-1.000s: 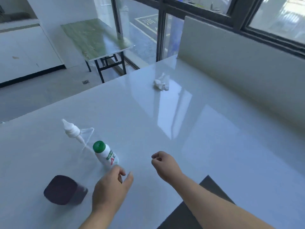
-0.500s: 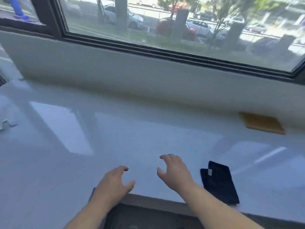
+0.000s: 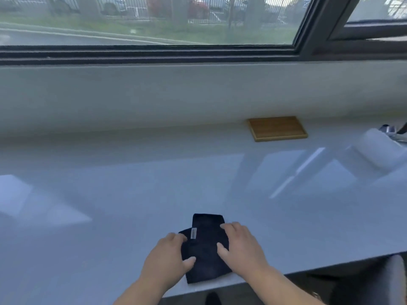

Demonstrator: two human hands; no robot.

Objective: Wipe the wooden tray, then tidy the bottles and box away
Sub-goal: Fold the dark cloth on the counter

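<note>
A folded dark cloth (image 3: 206,249) with a small white label lies near the front edge of the white counter (image 3: 132,194). My left hand (image 3: 168,256) rests on the cloth's left edge, fingers curled over it. My right hand (image 3: 240,245) lies on its right side, fingers spread flat. The empty wooden tray (image 3: 277,128) sits far back against the wall under the window, right of centre, well beyond both hands. No bottles or box are in view.
A white paper roll (image 3: 378,150) lies on the counter at the far right, with a metal object (image 3: 389,130) behind it. A low white wall (image 3: 154,95) and window frame bound the counter's back. A dark chair (image 3: 374,280) stands below the front edge.
The view has swung right, away from the bottles and dark box. Both hands, bare half a second ago, have moved onto the dark cloth, whose left edge is now folded up.
</note>
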